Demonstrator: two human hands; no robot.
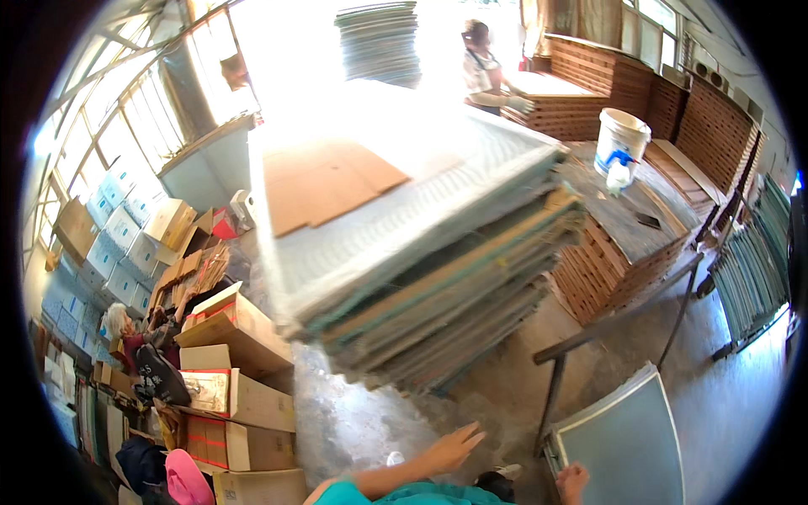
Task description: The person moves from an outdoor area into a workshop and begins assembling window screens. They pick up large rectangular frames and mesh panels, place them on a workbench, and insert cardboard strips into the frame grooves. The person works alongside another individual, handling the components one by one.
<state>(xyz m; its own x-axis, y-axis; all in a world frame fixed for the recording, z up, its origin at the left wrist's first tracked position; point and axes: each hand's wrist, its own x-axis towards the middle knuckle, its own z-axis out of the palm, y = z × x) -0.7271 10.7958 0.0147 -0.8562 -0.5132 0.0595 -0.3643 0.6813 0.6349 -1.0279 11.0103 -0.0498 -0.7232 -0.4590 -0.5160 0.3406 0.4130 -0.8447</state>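
My left hand (454, 448) reaches across my front at the lower middle, fingers stretched out and holding nothing. Below and to its right, my right hand (572, 481) is curled at the near-left edge of a grey-green panel with a pale frame (627, 442). That panel stands tilted beside a metal rail. In front of me rises a large stack of framed screens (446, 311), their edges rough and dusty. A flat brown cardboard sheet (328, 187) lies on the pale top of the stack.
Open cardboard boxes (261, 404) stand at the left, near a seated person (139, 345). A metal rail (623, 307) crosses on the right. Beyond it, a white bucket (623, 135) and spray bottle (619, 175) stand on stacked brown slatted boards. Another person (484, 71) works behind.
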